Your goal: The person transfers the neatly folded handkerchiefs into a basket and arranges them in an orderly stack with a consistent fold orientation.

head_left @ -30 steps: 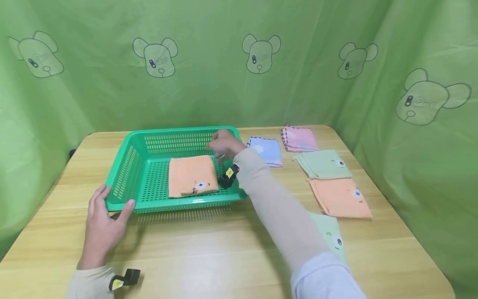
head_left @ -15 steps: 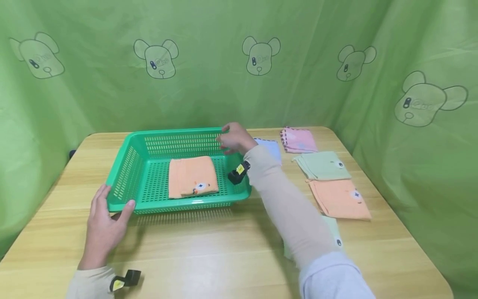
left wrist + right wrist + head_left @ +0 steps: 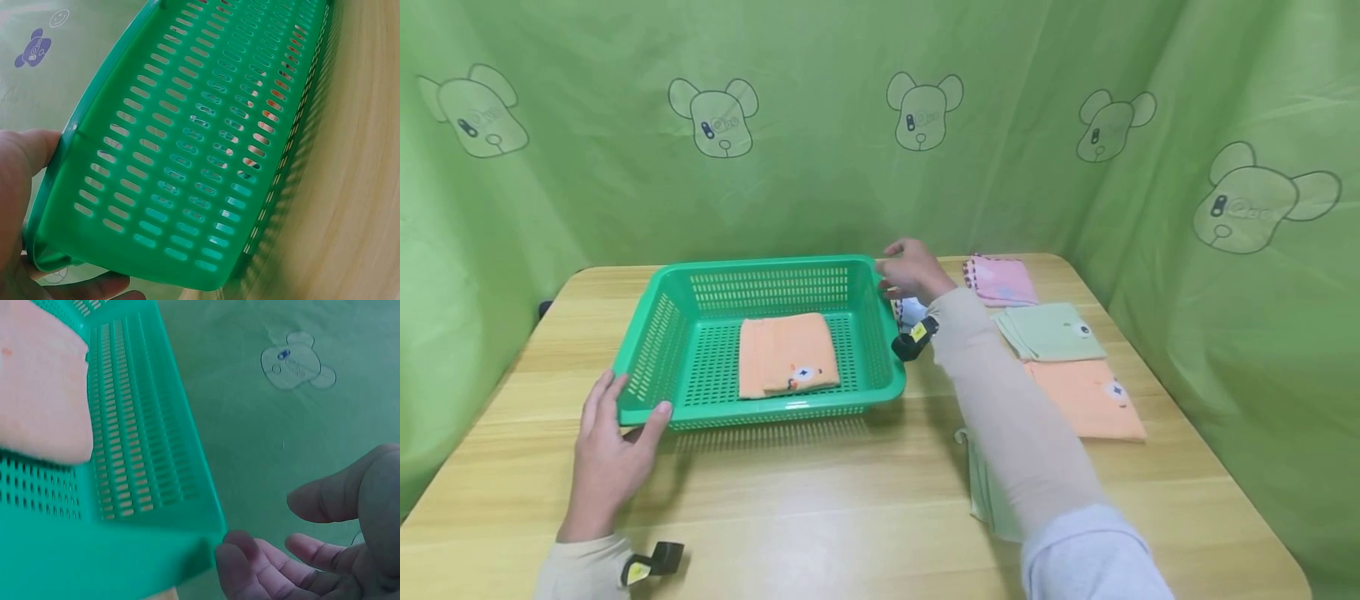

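Honestly, only one hold here looks firm: my left grip (image 3: pixel 606 462) pinches the near-left corner of the shallow, slotted green plastic basket (image 3: pixel 737 410), thumb along the near rim, fingers at the left one. My right grip (image 3: pixel 916 268), thumb and fingers loosely parted, holds nothing beside the basket's far-right corner; whether a fingertip grazes the rim, I cannot tell. Pulling with the left alone would probably twist the basket, and the folded peach towel with an embroidered face (image 3: pixel 788 354), lying inside it towards the near wall, could slide across its floor. The black wrist camera (image 3: pixel 915 337), by the basket's right wall, might snag the rim if my arm swings inward. A careless nudge of that wrist could skew the folded blue towel with a striped edge (image 3: pixel 912 312), just right of the basket. Nearer me than the basket, and right of it, my beige sleeve (image 3: pixel 1022 408) crosses above a folded pale green towel (image 3: pixel 988 487) and could ruck it by brushing low.
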{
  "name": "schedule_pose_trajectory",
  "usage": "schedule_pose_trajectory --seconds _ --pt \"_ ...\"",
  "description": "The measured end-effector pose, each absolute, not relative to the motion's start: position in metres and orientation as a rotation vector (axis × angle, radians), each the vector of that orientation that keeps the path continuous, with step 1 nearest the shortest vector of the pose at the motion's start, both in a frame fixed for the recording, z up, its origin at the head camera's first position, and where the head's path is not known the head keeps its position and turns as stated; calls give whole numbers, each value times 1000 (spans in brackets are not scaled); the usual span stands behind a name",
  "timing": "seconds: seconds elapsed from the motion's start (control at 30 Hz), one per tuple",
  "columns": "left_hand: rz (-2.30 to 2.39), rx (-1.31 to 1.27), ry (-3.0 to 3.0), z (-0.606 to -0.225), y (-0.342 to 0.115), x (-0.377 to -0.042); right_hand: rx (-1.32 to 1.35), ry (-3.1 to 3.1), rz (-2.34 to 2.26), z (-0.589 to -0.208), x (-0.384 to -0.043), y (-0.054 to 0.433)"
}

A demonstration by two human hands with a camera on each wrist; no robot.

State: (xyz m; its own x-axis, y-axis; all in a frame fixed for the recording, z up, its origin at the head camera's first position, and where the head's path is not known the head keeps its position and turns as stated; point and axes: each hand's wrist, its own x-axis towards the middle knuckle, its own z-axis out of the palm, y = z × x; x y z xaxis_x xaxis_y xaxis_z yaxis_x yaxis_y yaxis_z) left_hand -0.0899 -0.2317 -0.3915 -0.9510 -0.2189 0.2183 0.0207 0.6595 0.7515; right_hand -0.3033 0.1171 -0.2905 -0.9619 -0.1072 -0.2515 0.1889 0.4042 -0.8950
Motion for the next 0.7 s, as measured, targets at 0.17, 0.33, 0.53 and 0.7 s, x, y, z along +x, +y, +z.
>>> schedule_pose_trajectory --seconds 0.17,0.33,0.53,0.7 --pt "-1165 157 -2592 -391 -232 -90 100 2410 -1587 -300 -309 131" --pt "-1167 162 -2582 -390 -231 -89 109 2411 -1586 -310 -315 144" --pt "-1157 174 -2578 -390 -231 -89 162 2449 -1551 -322 -322 159" --pt "-1143 188 -2596 -390 -230 -89 215 2471 -1526 -333 -326 171"
